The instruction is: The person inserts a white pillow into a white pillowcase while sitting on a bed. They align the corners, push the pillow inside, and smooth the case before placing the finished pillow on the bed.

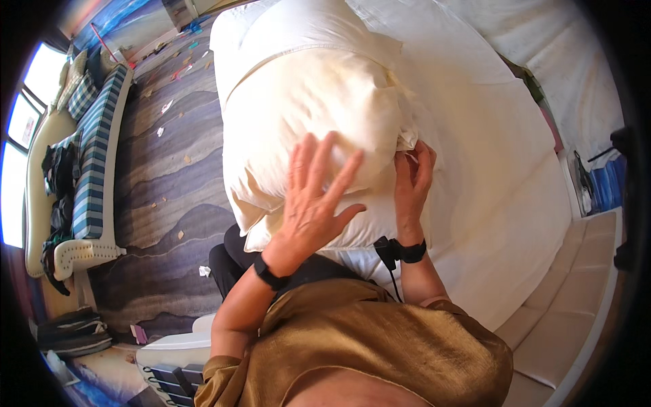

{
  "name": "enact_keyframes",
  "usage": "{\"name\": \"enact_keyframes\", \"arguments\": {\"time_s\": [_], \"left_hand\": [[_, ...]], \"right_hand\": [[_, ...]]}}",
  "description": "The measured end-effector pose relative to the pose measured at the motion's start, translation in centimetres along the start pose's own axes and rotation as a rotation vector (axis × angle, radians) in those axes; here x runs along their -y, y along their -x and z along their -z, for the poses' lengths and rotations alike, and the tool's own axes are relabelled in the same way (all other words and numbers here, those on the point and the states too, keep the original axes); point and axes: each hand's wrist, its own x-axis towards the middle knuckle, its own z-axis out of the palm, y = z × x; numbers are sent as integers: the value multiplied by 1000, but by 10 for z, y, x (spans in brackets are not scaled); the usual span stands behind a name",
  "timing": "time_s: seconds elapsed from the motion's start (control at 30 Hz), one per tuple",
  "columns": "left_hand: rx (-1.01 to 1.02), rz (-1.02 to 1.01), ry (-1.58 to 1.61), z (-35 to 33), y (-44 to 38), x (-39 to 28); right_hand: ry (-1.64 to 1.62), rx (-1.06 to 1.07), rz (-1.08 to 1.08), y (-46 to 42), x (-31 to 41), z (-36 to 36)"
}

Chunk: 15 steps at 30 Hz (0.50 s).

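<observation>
In front of me, white pillows are stacked on the bed. A plump pillow (310,96) in a cream-white case lies on top, its cloth gathered and wrinkled at the right end. My left hand (313,198) is spread flat over its near side, fingers apart, slightly blurred; whether it touches the cloth I cannot tell. At the right end, the fingers of my right hand (414,175) pinch the bunched corner of the pillowcase (407,139). Another pillow (374,216) shows beneath, towards me, and a further white pillow (305,25) lies behind.
White sheeting (488,168) covers the bed to the right, beside a padded beige headboard (564,305). A striped sofa (96,168) with cushions and dark clothes stands left. Scraps litter the patterned carpet (173,147). A white cabinet-like piece (173,351) is near my left elbow.
</observation>
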Motion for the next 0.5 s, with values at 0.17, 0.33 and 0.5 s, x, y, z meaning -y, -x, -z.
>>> {"name": "enact_keyframes", "arguments": {"time_s": [0.17,0.33,0.5], "left_hand": [[-13,-129,-111,-21,-38,-8],[-87,-128,-142,-42,-47,22],[-19,27,-149,-44,-48,58]], "right_hand": [[-422,195,-339,-26,14,19],[-361,370,-329,-47,23,11],[-426,481,-370,-42,18,-2]]}}
